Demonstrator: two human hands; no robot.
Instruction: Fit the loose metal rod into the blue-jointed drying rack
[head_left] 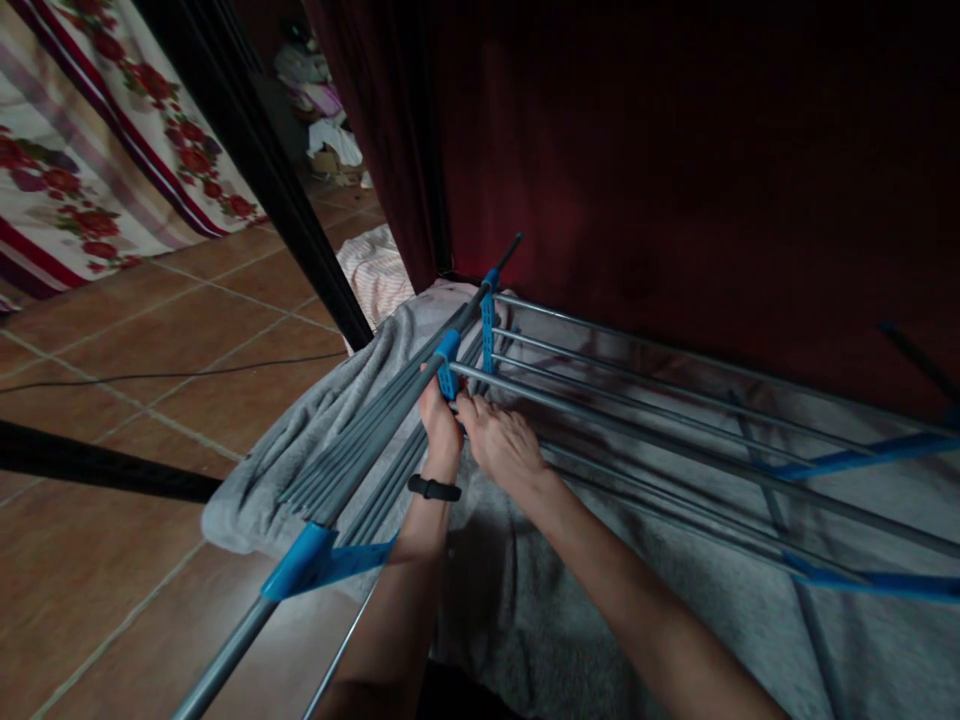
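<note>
A grey metal drying rack (675, 420) with blue plastic joints lies across a grey blanket (315, 440). My left hand (439, 415), a black band on its wrist, is closed around the side tube just below a blue joint (448, 362). My right hand (499, 435) is beside it, fingers curled onto a cross rod where it meets that joint. A folded wing of grey rods (360, 440) runs down to the left, with another blue joint (304, 560) lower on the side tube.
Terracotta floor tiles (150, 350) lie to the left, crossed by a thin cable. A dark red curtain (675, 150) hangs behind the rack. A floral cloth (90, 150) hangs at upper left, a black pole (262, 170) slants past it, and a striped cloth (375, 270) lies on the floor.
</note>
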